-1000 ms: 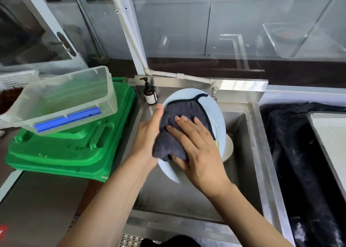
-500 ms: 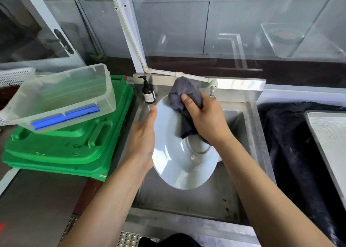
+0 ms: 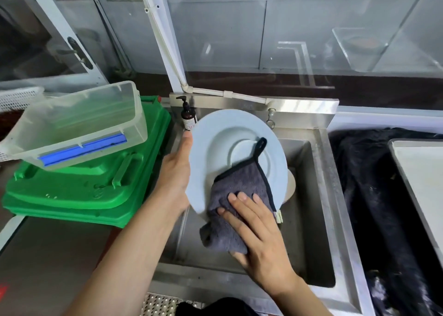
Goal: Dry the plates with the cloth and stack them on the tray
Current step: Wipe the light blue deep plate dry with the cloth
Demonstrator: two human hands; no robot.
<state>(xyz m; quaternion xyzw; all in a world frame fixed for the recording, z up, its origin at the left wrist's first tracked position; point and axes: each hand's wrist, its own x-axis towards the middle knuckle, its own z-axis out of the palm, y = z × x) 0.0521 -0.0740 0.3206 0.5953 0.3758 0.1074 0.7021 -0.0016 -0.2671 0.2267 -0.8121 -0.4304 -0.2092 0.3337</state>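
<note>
- A person stands at a steel sink [image 3: 321, 196], both bare forearms reaching forward over the basin.
- The left hand [image 3: 176, 172] grips the left rim of a pale blue plate [image 3: 223, 133], thumb stretched up along the edge; the other fingers are hidden behind it.
- The plate is held tilted on edge above the basin, its face turned toward the viewer.
- The right hand [image 3: 259, 234] presses a grey cloth [image 3: 237, 196] against the plate's lower part, fingers laid nearly straight over the fabric, while the thumb is hidden beneath.
- The cloth's dark hanging loop lies across the plate's centre.
- Another plate [image 3: 290, 186] peeks out behind the held one.
- Left of the sink, a clear plastic tub [image 3: 79, 121] sits on stacked green trays [image 3: 100, 196].
- A brown pump bottle [image 3: 188, 118] stands at the sink's back corner.
</note>
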